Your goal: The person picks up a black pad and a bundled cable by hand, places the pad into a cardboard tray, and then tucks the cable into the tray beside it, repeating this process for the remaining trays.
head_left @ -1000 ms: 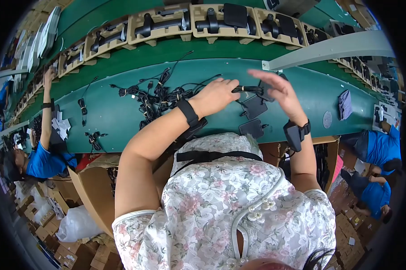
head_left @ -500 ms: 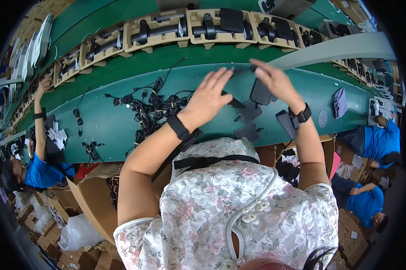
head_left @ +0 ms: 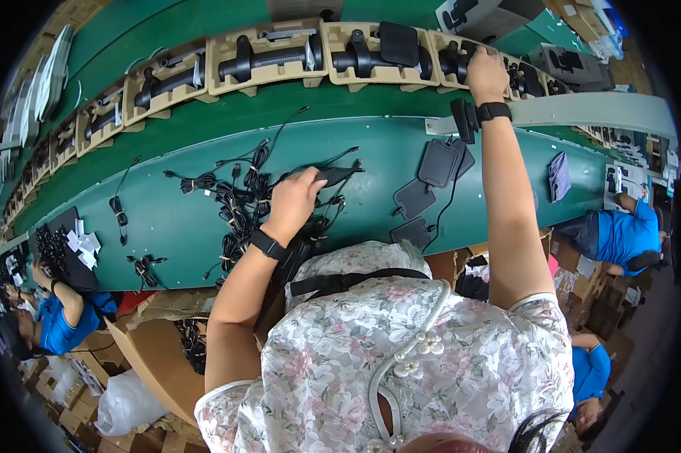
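My left hand [head_left: 293,198] is over the pile of bundled black cables [head_left: 238,200] on the green table, its fingers closed round a black tapered piece with a textured surface [head_left: 334,176]. My right arm stretches forward to the conveyor. There my right hand [head_left: 488,74] reaches into a brown moulded tray [head_left: 440,74] with black parts in it. Its fingers are bent downward, and whatever they grip is hidden. Several black rounded-square pads [head_left: 439,163] lie on the table between my arms, some overlapping, with a thin cord beside them.
Further trays [head_left: 268,64] with black tubular parts line the conveyor. A grey curved rail [head_left: 582,109] runs past my right forearm. A folded purple cloth [head_left: 558,177] lies at the right. Co-workers in blue are at both sides. An open cardboard box [head_left: 148,355] stands below the table.
My right hand has gone from above the pads forward to a tray on the conveyor. My left hand has moved left and nearer, to the cable pile, with the black piece.
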Available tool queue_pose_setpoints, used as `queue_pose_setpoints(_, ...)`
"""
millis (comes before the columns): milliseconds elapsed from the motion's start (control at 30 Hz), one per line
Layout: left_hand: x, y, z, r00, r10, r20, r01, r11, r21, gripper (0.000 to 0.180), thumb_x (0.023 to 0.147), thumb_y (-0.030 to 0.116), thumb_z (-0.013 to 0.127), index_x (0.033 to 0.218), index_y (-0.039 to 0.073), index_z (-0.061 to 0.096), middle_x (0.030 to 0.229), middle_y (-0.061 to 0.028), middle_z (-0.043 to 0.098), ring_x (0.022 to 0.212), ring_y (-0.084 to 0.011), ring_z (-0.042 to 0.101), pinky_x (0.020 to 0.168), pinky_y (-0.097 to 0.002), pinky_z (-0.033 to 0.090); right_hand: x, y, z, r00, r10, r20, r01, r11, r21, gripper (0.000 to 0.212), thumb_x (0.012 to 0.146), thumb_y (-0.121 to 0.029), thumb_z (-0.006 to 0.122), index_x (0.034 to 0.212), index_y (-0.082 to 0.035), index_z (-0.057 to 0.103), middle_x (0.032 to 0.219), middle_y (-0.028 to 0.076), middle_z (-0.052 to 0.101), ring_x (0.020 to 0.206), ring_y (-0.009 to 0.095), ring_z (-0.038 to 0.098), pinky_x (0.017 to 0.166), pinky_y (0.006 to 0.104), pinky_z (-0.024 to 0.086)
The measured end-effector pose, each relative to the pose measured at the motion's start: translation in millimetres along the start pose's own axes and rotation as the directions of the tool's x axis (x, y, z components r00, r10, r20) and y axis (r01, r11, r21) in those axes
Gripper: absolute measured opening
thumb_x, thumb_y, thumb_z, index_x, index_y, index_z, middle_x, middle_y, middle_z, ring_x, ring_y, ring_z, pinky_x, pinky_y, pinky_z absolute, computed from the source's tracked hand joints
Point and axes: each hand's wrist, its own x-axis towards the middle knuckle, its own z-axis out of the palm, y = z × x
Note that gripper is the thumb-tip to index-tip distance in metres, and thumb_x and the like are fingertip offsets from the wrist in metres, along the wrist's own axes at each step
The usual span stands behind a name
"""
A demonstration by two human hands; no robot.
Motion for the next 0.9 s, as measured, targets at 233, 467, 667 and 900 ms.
queue_pose_setpoints(233, 16, -13, -6, 0.966, -0.233, -0.112, 0.179, 0.915, -0.362, 0.017, 0.08, 0.015, 0.065, 0.084, 0.001, 0.057, 0.078, -0.0151, 0.058, 0.072, -0.0301, 0.056, 0.06, -0.035, 0.044, 11, -5, 2, 0.999, -0.027, 0.031, 0.025, 0.999, 0.047, 0.027, 0.088, -0.027, 0.044, 0.106, -0.015, 0.06, 0.092, 0.017, 0.064, 0.079, 0.035, 0.063, 0.067, 0.0448, 0.051)
queue_pose_setpoints(467, 57, 28, -69, 0.899, 0.039, -0.437, -0.151, 0.963, -0.223, 0.017, 0.078, 0.004, 0.063, 0.095, 0.006, 0.066, 0.086, -0.0116, 0.058, 0.076, -0.0258, 0.058, 0.062, -0.0317, 0.045, -6, 14, 25, 0.983, 0.151, 0.108, -0.155, 0.988, 0.026, 0.029, 0.087, -0.028, 0.044, 0.11, -0.02, 0.059, 0.104, 0.015, 0.06, 0.097, 0.036, 0.058, 0.078, 0.0464, 0.049)
queue_pose_setpoints(667, 118, 7, -123, 0.688, 0.386, -0.614, -0.314, 0.922, 0.227, 0.041, 0.067, -0.01, 0.055, 0.1, 0.011, 0.067, 0.099, -0.0088, 0.06, 0.088, -0.0255, 0.059, 0.077, -0.0335, 0.049, 0, 8, 27, 0.972, 0.172, 0.16, -0.186, 0.98, 0.075, 0.029, 0.085, -0.025, 0.046, 0.109, -0.018, 0.06, 0.112, 0.014, 0.057, 0.107, 0.034, 0.053, 0.084, 0.0488, 0.044)
queue_pose_setpoints(900, 173, -47, -114, 0.715, 0.644, -0.271, -0.418, 0.705, 0.573, 0.049, 0.067, -0.007, 0.053, 0.111, 0.014, 0.062, 0.11, -0.0071, 0.06, 0.1, -0.025, 0.057, 0.08, -0.0344, 0.05, 0, -3, 22, 0.956, 0.16, 0.247, -0.181, 0.982, 0.062, 0.029, 0.086, -0.026, 0.044, 0.11, -0.018, 0.06, 0.114, 0.013, 0.057, 0.11, 0.034, 0.05, 0.085, 0.0488, 0.044)
